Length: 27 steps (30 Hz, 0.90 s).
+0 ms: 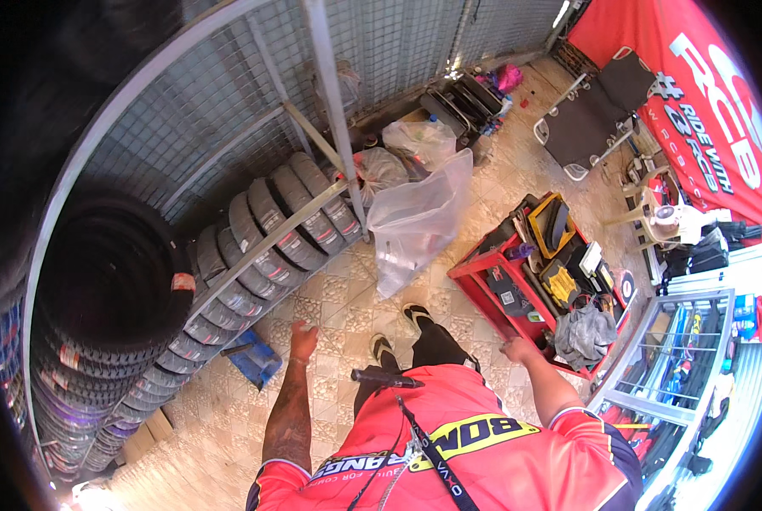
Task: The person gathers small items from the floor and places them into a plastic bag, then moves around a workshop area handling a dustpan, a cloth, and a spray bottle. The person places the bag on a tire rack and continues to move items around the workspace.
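My left hand (pixel 303 341) hangs over the tiled floor beside the tire rack, its fingers curled in and nothing clearly visible in them. A blue plastic piece (pixel 255 359) lies on the floor to its left. On the other side, my right hand (pixel 517 348) is loosely closed close to the near edge of a red tool cart (pixel 504 319); whether it touches the cart I cannot tell. The cart carries a yellow-edged case (pixel 553 223), a grey cloth (pixel 584 335), a yellow-and-black item (pixel 560 284) and other tools.
Tires (pixel 266 223) line a metal rack along the left mesh wall, with more stacked nearer. Clear plastic bags (pixel 423 217) lie ahead. Farther off stand a dark folding cot (pixel 598 111) and a cream plastic chair (pixel 645 213). A grey-framed glass case (pixel 666 362) is at right.
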Motion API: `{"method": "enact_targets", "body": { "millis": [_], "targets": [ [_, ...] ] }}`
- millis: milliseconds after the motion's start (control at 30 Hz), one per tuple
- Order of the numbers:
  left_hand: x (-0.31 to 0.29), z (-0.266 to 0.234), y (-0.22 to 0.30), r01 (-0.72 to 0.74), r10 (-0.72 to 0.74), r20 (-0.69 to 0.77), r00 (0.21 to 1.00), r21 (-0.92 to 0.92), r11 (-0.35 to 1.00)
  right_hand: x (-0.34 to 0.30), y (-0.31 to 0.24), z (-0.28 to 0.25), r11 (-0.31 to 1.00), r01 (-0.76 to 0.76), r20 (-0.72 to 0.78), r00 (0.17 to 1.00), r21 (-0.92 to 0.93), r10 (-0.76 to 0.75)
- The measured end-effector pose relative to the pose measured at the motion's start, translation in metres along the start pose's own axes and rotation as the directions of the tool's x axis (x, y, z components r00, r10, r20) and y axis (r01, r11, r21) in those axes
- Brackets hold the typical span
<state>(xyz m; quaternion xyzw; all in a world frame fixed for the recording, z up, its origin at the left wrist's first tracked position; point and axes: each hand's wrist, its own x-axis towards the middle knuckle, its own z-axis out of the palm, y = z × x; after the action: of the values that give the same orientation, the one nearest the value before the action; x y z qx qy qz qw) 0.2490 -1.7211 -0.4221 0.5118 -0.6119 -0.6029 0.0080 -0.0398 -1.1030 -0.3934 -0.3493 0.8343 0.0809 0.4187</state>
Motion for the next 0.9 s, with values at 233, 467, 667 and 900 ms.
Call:
{"method": "enact_targets", "body": {
  "millis": [233, 467, 667, 900],
  "targets": [
    [-0.081, -0.105, -0.132, 0.265, -0.304, -0.209, 0.930, -0.195, 0.944, 0.016, -0.121, -0.104, 0.878, -0.077, -0.222, 0.954, 0.473, 0.204],
    [-0.150, -0.115, -0.186, 0.298, -0.403, -0.216, 0.889, -0.393, 0.870, 0.019, -0.152, -0.124, 0.905, 0.016, -0.263, 0.959, 0.425, 0.107],
    [-0.177, -0.094, -0.202, 0.272, -0.437, -0.223, 0.871, -0.522, 0.808, 0.015, -0.123, -0.104, 0.963, -0.117, -0.100, 0.984, 0.242, 0.145],
    [-0.188, -0.077, -0.221, 0.287, -0.492, -0.230, 0.840, -0.582, 0.761, 0.014, -0.119, -0.130, 0.997, 0.043, -0.102, 0.994, 0.061, -0.037]
  ]
}}
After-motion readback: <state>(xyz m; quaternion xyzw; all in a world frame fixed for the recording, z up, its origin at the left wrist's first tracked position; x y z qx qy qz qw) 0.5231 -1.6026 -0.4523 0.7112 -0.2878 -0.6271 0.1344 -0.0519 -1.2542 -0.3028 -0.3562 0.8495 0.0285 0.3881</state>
